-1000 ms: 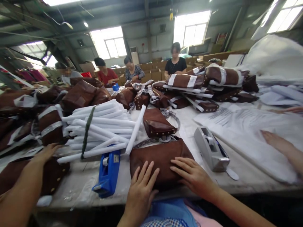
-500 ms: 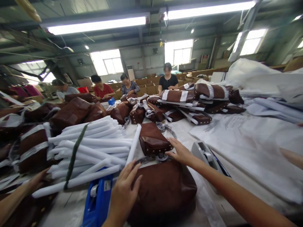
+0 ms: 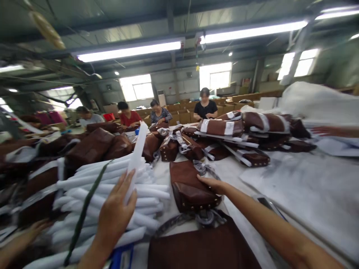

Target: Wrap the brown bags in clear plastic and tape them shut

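Observation:
My left hand [image 3: 117, 203] is closed around a white foam tube [image 3: 139, 142], which stands tilted above the pile. Under that hand lies a bundle of white tubes [image 3: 98, 194], crossed by a dark green strap [image 3: 86, 205]. With my right hand [image 3: 213, 185] I grip the right side of a small brown leather handbag [image 3: 186, 179]; part of the fingers is hidden by its edge. Gold studs line this bag's near end. A larger brown bag [image 3: 202, 246] lies closest to me, with a plastic-wrapped strap [image 3: 172, 222] at its far edge.
Brown bags with white wrapping [image 3: 221, 127] are heaped across the table. A blue tape dispenser [image 3: 122, 256] sits partly under the tubes. White sheeting [image 3: 305, 186] covers the right side. Other people's hands show at left [image 3: 30, 233] and right [image 3: 331, 130]; several people work opposite.
My left hand has moved left and up from the large bag and now holds a tube. My right hand has closed on the small bag's side. The view has shifted.

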Tool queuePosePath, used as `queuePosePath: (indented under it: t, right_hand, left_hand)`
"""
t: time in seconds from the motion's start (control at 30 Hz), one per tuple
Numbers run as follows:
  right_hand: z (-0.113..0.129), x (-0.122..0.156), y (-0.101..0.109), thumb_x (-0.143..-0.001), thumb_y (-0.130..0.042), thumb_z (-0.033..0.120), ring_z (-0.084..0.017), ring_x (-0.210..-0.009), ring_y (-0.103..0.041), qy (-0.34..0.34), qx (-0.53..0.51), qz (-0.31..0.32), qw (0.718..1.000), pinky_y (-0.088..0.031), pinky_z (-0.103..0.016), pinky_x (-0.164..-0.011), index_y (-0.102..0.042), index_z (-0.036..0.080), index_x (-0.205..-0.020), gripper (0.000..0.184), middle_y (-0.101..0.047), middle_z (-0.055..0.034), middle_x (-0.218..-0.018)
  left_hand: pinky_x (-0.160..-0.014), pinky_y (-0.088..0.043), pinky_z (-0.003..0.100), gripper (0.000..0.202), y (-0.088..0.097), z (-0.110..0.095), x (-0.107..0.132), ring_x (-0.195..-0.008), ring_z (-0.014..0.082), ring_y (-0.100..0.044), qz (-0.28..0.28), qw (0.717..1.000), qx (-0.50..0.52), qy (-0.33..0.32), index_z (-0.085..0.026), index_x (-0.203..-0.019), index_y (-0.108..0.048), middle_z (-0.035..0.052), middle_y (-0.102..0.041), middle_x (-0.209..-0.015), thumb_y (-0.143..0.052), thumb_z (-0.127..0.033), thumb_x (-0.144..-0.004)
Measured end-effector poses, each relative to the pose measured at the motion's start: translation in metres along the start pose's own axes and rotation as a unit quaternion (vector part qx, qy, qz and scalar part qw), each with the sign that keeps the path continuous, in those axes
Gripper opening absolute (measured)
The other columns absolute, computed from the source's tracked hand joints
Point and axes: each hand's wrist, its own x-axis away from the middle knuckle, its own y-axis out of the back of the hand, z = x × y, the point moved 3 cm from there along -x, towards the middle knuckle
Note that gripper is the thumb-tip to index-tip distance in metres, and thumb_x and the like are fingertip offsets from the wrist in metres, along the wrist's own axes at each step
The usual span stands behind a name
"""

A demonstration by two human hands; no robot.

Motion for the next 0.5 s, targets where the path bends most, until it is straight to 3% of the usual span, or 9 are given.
queuePosePath:
  t: [0.07, 0.13, 0.2, 0.27, 0.37, 0.43, 0.5]
  right_hand:
    - [-0.005, -0.014, 0.001, -0.088, -0.05, 0.077, -0.028, -0.119, -0.064, -0.036, -0.044, 0.046, 0.997, -0.048, -0.043, -0.106, -0.069, 0.018, -0.112, 0.067, -0.072, -0.0149, -0.118]
    - [-0.008, -0.023, 0.001, -0.091, -0.05, 0.072, -0.027, -0.115, -0.066, -0.069, -0.082, 0.076, 0.991, -0.048, -0.044, -0.106, -0.069, 0.016, -0.108, 0.062, -0.074, -0.0156, -0.112]
    - [-0.009, -0.027, -0.002, -0.096, -0.046, 0.067, -0.025, -0.111, -0.068, -0.091, -0.121, 0.096, 0.984, -0.049, -0.042, -0.106, -0.068, 0.014, -0.107, 0.058, -0.074, -0.0151, -0.11]
    - [-0.008, -0.028, -0.006, -0.098, -0.043, 0.064, -0.024, -0.109, -0.069, -0.098, -0.155, 0.111, 0.977, -0.05, -0.039, -0.104, -0.067, 0.013, -0.107, 0.057, -0.074, -0.0149, -0.11]
    - [-0.004, -0.028, -0.016, -0.097, -0.045, 0.065, -0.024, -0.102, -0.072, -0.108, -0.212, 0.137, 0.961, -0.053, -0.038, -0.1, -0.067, 0.012, -0.108, 0.059, -0.075, -0.0159, -0.108]
    - [-0.004, -0.032, -0.022, -0.096, -0.05, 0.063, -0.024, -0.098, -0.073, -0.122, -0.263, 0.15, 0.945, -0.055, -0.037, -0.097, -0.067, 0.01, -0.11, 0.058, -0.075, -0.0165, -0.105]
    - [-0.004, -0.037, -0.028, -0.096, -0.053, 0.061, -0.024, -0.094, -0.074, -0.135, -0.301, 0.151, 0.932, -0.056, -0.037, -0.095, -0.066, 0.008, -0.112, 0.057, -0.075, -0.0172, -0.103]
  left_hand:
    - [-0.112, -0.044, 0.044, 0.053, 0.029, 0.031, -0.038, -0.134, 0.0313, -0.052, -0.017, 0.996, -0.079, 0.025, -0.023, -0.151, -0.044, 0.0082, -0.043, -0.156, -0.042, -0.031, -0.099]
    - [-0.11, -0.044, 0.049, 0.053, 0.045, 0.073, -0.064, -0.132, 0.0358, -0.053, -0.01, 0.987, -0.146, 0.059, -0.02, -0.149, -0.046, 0.0105, -0.042, -0.155, -0.043, -0.029, -0.097]
    - [-0.109, -0.042, 0.055, 0.051, 0.046, 0.109, -0.076, -0.134, 0.0409, -0.048, 0.04, 0.981, -0.173, 0.078, -0.01, -0.142, -0.052, 0.016, -0.041, -0.155, -0.043, -0.034, -0.098]
    - [-0.112, -0.037, 0.058, 0.052, 0.042, 0.122, -0.078, -0.139, 0.0421, -0.041, 0.017, 0.984, -0.165, 0.073, -0.008, -0.138, -0.055, 0.0153, -0.036, -0.158, -0.042, -0.04, -0.099]
    - [-0.118, -0.035, 0.049, 0.048, 0.019, 0.093, -0.066, -0.137, 0.0315, -0.048, -0.053, 0.997, -0.025, 0.052, -0.016, -0.135, -0.06, 0.0082, -0.049, -0.151, -0.043, -0.044, -0.099]
    - [-0.104, -0.052, 0.039, 0.049, -0.018, 0.058, -0.051, -0.121, 0.026, -0.063, 0.023, 0.981, 0.167, 0.095, -0.02, -0.132, -0.062, 0.0077, -0.063, -0.135, -0.05, -0.05, -0.094]
    - [-0.097, -0.057, 0.039, 0.06, -0.069, 0.021, -0.032, -0.123, 0.0276, -0.062, 0.166, 0.923, 0.315, 0.149, -0.018, -0.138, -0.058, 0.0102, -0.063, -0.136, -0.054, -0.055, -0.091]
